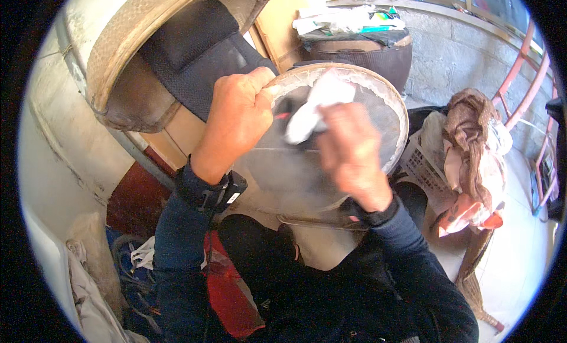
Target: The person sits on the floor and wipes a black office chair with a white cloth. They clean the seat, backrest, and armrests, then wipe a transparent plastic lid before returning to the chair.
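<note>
A round sieve (403, 126) with a pale rim and fine grey mesh is held tilted in front of me. My left hand (243, 108) is closed around its upper left rim. My right hand (352, 152), blurred, grips a crumpled white cloth or paper wad (330, 91) over the mesh. Whether the wad touches the mesh I cannot tell. A small dark and red patch shows beside the wad, too blurred to name. Whitish haze covers the sieve's lower part.
Behind my left hand stand a black chair (203, 59) and a large woven basket (104, 64). A dark vat (385, 55) topped with plastic bags (350, 22) is at the back. On the right are a plastic basket (425, 161), piled cloths (469, 152) and a pink metal frame (525, 93).
</note>
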The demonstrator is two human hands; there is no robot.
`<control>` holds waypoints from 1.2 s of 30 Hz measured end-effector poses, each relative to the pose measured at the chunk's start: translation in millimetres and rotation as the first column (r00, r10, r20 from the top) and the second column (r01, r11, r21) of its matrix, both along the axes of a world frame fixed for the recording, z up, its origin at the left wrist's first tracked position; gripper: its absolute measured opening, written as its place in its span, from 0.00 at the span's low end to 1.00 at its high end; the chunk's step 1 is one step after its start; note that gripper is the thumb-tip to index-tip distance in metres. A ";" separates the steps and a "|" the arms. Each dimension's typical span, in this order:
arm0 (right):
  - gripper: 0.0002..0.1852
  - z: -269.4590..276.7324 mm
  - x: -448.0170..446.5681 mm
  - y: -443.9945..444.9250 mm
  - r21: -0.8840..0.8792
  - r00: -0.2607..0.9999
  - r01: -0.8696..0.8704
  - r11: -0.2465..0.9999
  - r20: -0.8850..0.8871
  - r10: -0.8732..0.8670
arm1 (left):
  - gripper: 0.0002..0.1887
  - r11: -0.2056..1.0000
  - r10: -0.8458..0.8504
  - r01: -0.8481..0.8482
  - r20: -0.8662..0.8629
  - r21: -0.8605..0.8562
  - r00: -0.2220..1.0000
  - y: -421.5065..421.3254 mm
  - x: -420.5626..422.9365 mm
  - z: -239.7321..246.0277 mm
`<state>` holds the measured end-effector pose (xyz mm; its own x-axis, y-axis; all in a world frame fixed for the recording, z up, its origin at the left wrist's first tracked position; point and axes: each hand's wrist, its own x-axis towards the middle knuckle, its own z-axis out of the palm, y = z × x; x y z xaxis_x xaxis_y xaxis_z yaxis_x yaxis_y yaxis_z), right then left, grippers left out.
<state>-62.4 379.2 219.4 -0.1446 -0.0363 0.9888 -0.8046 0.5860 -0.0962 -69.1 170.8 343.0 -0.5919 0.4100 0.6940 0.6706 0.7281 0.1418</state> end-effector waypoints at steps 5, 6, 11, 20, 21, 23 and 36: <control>0.13 -32.2 6.5 -23.5 0.444 0.879 -0.441 0.780 0.388 0.276 | 0.09 0.996 -0.034 0.031 0.027 0.088 0.999 1.3 -1.3 0.6; 0.13 -32.0 14.3 -20.2 0.411 0.842 -0.448 0.794 0.494 0.219 | 0.09 0.996 -0.014 0.012 0.028 0.085 1.000 -1.3 -0.6 0.9; 0.20 -7.5 35.0 -0.7 0.102 0.931 -0.302 0.948 0.247 0.270 | 0.10 0.999 -0.005 0.005 0.022 0.043 1.000 -11.3 -6.0 4.4; 0.22 -72.0 16.5 -114.6 0.433 0.974 -0.145 0.890 0.220 0.051 | 0.08 0.993 -0.054 0.048 0.058 0.107 0.997 1.2 -8.9 9.1; 0.21 -81.5 19.4 -114.4 0.506 0.973 -0.116 0.854 0.230 -0.004 | 0.08 0.991 -0.045 0.035 0.074 0.130 0.996 0.2 -8.4 9.4; 0.20 -93.0 23.6 -102.8 0.705 0.900 -0.299 0.643 0.432 -0.054 | 0.08 0.985 -0.059 0.043 0.090 0.169 0.994 -4.6 -8.6 9.1; 0.26 -74.4 30.5 -34.0 0.603 0.821 -0.332 0.726 0.564 -0.093 | 0.08 0.964 0.009 -0.037 0.109 0.262 0.994 -22.0 5.2 9.6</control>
<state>-31.8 345.2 144.9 -0.5671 -0.6867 0.4548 -0.8097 0.5661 -0.1548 -64.0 148.8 352.6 -0.6746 0.2068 0.7086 0.6251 0.6707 0.3994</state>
